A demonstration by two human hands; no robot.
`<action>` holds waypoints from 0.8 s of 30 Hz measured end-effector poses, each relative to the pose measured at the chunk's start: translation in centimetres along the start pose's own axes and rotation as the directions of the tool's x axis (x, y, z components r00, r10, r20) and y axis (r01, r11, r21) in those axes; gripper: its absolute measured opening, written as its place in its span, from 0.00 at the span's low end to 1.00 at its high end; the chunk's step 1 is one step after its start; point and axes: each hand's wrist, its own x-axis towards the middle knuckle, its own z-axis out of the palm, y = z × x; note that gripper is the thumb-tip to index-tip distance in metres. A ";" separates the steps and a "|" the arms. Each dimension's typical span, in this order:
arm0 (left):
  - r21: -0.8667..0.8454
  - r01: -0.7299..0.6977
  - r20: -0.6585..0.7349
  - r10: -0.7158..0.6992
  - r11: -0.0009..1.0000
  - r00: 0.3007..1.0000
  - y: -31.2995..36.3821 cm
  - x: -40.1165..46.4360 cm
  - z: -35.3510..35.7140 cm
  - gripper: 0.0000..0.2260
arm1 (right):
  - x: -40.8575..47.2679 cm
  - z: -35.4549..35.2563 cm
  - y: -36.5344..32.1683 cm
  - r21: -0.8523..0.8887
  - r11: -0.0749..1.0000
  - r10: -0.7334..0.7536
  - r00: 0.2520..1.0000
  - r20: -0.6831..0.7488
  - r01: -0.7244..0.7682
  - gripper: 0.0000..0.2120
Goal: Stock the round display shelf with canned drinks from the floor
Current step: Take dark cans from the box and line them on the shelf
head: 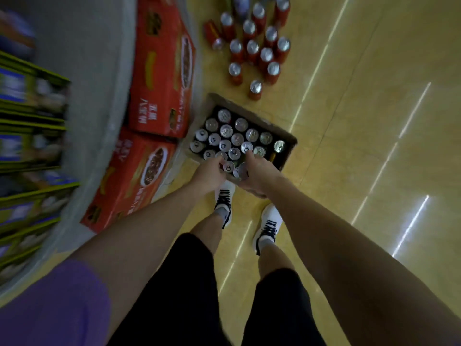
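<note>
Cans (232, 138) stand packed in a cardboard tray (290, 139) on the floor. Both hands reach in: left hand (209, 172) curls around one can; right hand (254, 171) grips another. Pick-up step, I judge; next is lifting them to the round shelf (99, 71).

Metal, cardboard and polished floor

Shiny metal can tops (226, 131) fill a matt brown cardboard tray (289, 138); glossy floor (361, 121); printed red cartons (159, 71).
</note>
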 end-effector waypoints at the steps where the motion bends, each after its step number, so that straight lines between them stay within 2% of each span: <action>1: -0.027 -0.005 -0.014 0.005 1.000 1.000 1.0 -1.9 -1.7 0.04 | -1.8 -2.1 -1.6 -0.020 0.999 -0.029 1.000 -0.008 0.028 0.29; 3: -0.049 -0.014 -0.047 0.012 0.999 0.999 2.8 -6.3 -5.1 0.07 | -5.7 -6.0 -5.3 -0.072 0.992 -0.106 0.994 -0.028 0.104 0.23; 6: -0.065 -0.059 -0.125 0.051 0.996 0.991 4.8 -13.0 -10.3 0.18 | -11.1 -11.9 -11.0 -0.165 0.964 -0.226 0.970 -0.085 0.210 0.19; 9: -0.095 -0.127 -0.248 0.100 0.987 0.964 6.6 -19.8 -14.8 0.16 | -17.1 -17.6 -17.2 -0.284 0.895 -0.381 0.920 -0.089 0.343 0.07; 11: -0.115 -0.162 -0.334 0.115 0.980 0.935 7.7 -24.6 -17.5 0.15 | -21.6 -21.2 -21.8 -0.342 0.829 -0.498 0.862 -0.092 0.442 0.12; 14: -0.208 -0.215 -0.422 0.111 0.954 0.900 9.2 -31.6 -21.5 0.20 | -27.6 -25.3 -28.4 -0.415 0.797 -0.517 0.851 -0.094 0.438 0.10; 16: -0.335 -0.281 -0.445 0.112 0.899 0.888 9.7 -35.9 -24.2 0.22 | -30.9 -27.3 -32.6 -0.426 0.793 -0.532 0.836 -0.135 0.435 0.17; 18: -0.413 -0.370 -0.490 0.140 0.832 0.860 10.4 -40.2 -26.5 0.27 | -34.2 -28.2 -36.4 -0.447 0.766 -0.570 0.809 -0.141 0.462 0.19; 20: -0.419 -0.455 -0.527 0.198 0.786 0.826 10.6 -44.0 -28.4 0.31 | -37.5 -28.6 -39.9 -0.459 0.733 -0.617 0.775 -0.138 0.502 0.19; 24: -0.403 -0.575 -0.530 0.331 0.712 0.781 9.8 -51.0 -31.2 0.24 | -41.9 -27.9 -46.3 -0.507 0.677 -0.692 0.696 -0.193 0.533 0.18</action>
